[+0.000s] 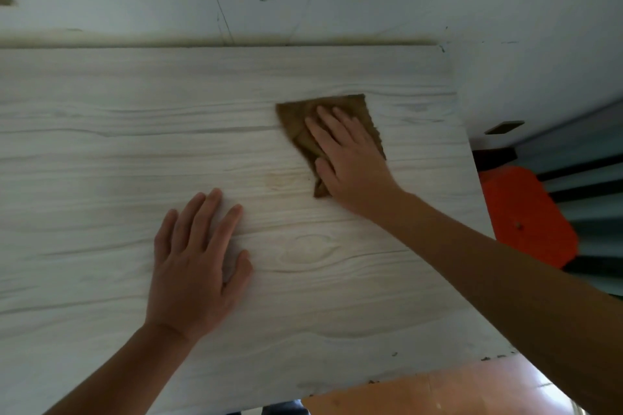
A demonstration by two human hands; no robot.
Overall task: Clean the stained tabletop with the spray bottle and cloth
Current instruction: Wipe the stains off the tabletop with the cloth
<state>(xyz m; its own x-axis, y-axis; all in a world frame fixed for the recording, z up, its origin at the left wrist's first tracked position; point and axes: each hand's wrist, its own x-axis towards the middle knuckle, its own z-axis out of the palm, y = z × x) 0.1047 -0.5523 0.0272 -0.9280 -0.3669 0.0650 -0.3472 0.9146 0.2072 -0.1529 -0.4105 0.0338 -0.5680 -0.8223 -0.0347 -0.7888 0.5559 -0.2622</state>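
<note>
Soft, even light left only faint shadows beside the left hand (194, 266) on the table (101, 152). The right hand (352, 165) and cloth (296, 125) were motion-blurred, and the wide lens bowed the table's edges.

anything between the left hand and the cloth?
Head view: only bare tabletop with a faint yellowish stain between left hand and cloth.

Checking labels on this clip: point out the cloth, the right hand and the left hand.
cloth (295, 121): head view, bare left part of the fabric.
right hand (350, 162): head view, back of the hand.
left hand (192, 266): head view, back of the hand.
</note>
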